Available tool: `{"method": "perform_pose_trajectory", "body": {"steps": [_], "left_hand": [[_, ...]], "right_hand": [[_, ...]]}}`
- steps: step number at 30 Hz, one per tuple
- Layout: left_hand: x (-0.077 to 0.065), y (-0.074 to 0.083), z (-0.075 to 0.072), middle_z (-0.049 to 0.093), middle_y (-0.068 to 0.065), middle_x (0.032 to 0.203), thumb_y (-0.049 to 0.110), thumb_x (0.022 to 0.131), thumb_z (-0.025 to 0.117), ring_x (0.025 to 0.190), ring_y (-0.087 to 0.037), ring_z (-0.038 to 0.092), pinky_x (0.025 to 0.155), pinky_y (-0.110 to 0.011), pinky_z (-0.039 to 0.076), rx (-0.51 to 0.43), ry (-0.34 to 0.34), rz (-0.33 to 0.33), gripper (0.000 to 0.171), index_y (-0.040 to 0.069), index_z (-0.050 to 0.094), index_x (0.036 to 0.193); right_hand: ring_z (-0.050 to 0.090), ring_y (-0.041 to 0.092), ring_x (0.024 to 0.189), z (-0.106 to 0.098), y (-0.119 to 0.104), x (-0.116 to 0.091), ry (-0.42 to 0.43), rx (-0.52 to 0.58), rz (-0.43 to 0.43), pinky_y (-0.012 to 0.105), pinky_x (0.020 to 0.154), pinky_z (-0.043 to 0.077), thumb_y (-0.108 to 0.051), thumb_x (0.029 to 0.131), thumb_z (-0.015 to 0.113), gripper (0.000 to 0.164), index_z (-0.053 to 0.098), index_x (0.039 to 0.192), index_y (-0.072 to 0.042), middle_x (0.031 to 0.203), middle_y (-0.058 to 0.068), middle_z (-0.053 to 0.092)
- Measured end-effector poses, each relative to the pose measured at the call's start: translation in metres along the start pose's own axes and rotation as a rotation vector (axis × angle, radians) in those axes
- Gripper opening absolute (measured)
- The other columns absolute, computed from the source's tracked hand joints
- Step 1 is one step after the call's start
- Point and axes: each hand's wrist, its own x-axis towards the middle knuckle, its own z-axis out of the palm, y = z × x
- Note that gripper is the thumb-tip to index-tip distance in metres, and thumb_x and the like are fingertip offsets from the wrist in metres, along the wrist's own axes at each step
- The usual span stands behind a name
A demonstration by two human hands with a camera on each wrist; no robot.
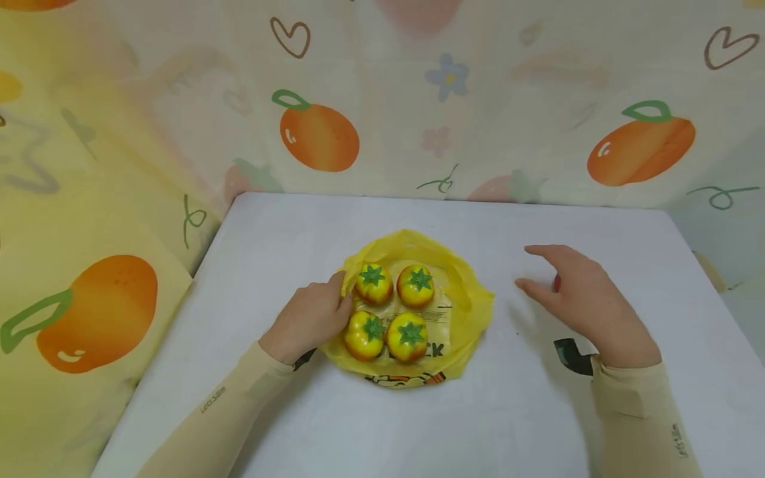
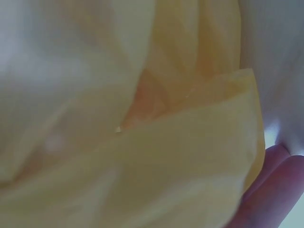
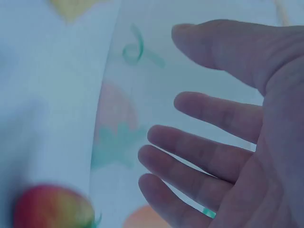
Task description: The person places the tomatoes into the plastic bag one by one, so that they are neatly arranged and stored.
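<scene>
A yellow plastic bag (image 1: pixel 472 318) lies spread on the white table, its rim turned up around several toy persimmons (image 1: pixel 411 334), yellow with green leaf tops. At the bag's left edge, my left hand (image 1: pixel 311 315) pinches the plastic between thumb and fingers. Close up in the left wrist view, folds of the bag (image 2: pixel 166 156) cover most of the picture, with fingertips (image 2: pixel 273 190) behind them. My right hand (image 1: pixel 588 302) is held right of the bag, fingers apart, holding nothing. A red and yellow fruit (image 3: pixel 52 209) shows near it, mostly hidden by the hand in the head view.
The white table (image 1: pixel 466 425) reaches back to a cloth backdrop (image 1: pixel 382 86) printed with oranges, hearts and flowers. More of this cloth hangs at the left side (image 1: pixel 36 232). Printed figures and dark lettering mark the bag.
</scene>
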Motion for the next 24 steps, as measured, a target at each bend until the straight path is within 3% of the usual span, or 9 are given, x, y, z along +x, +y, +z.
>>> {"method": "perform_pose_trajectory", "body": {"steps": [2,3,6,9,18,24], "left_hand": [[0.001,0.001,0.0,0.073,-0.016,0.093,0.027,0.111,0.05,0.067,-0.021,0.063,0.062,-0.033,0.051,-0.003,-0.005,0.001,0.047,-0.004,0.052,0.147],[0.001,0.001,-0.001,0.073,-0.015,0.093,0.027,0.111,0.05,0.068,-0.02,0.063,0.062,-0.032,0.051,-0.003,-0.005,-0.002,0.047,-0.004,0.052,0.147],[0.001,0.001,-0.001,0.072,-0.013,0.092,0.028,0.111,0.049,0.067,-0.02,0.062,0.061,-0.032,0.05,-0.012,-0.009,-0.009,0.048,-0.002,0.052,0.148],[0.001,0.001,-0.001,0.073,-0.013,0.093,0.029,0.111,0.049,0.067,-0.02,0.062,0.061,-0.031,0.05,-0.011,-0.012,-0.016,0.051,-0.002,0.05,0.151],[0.001,0.0,-0.004,0.076,-0.018,0.102,0.029,0.111,0.05,0.069,-0.019,0.064,0.064,-0.033,0.053,-0.019,-0.008,-0.021,0.055,-0.003,0.048,0.155],[0.0,0.0,-0.003,0.077,-0.021,0.109,0.028,0.11,0.05,0.077,-0.019,0.067,0.075,-0.039,0.059,-0.025,-0.002,-0.009,0.056,-0.005,0.048,0.155]], "right_hand": [[0.063,0.034,0.101,-0.003,0.012,0.001,0.013,-0.017,0.032,0.061,0.101,0.051,-0.045,0.101,0.075,0.066,0.057,0.154,-0.009,0.129,0.02,0.066],[0.063,0.036,0.106,-0.003,0.017,0.001,0.016,-0.017,0.045,0.062,0.104,0.05,-0.045,0.101,0.075,0.067,0.057,0.154,-0.009,0.128,0.02,0.066],[0.055,0.045,0.134,-0.006,0.029,0.001,0.003,0.004,0.082,0.069,0.117,0.039,-0.047,0.102,0.073,0.068,0.055,0.155,-0.008,0.141,0.024,0.063],[0.044,0.05,0.147,-0.007,0.04,0.0,-0.022,0.003,0.136,0.072,0.119,0.035,-0.049,0.102,0.072,0.072,0.052,0.157,-0.007,0.156,0.028,0.053],[0.037,0.054,0.147,-0.004,0.067,0.005,-0.101,-0.022,0.226,0.074,0.119,0.032,-0.049,0.1,0.074,0.082,0.044,0.16,-0.003,0.16,0.035,0.042],[0.041,0.054,0.14,0.001,0.074,0.006,-0.139,-0.022,0.253,0.074,0.116,0.037,-0.051,0.099,0.074,0.086,0.042,0.161,-0.001,0.16,0.037,0.04]]}}
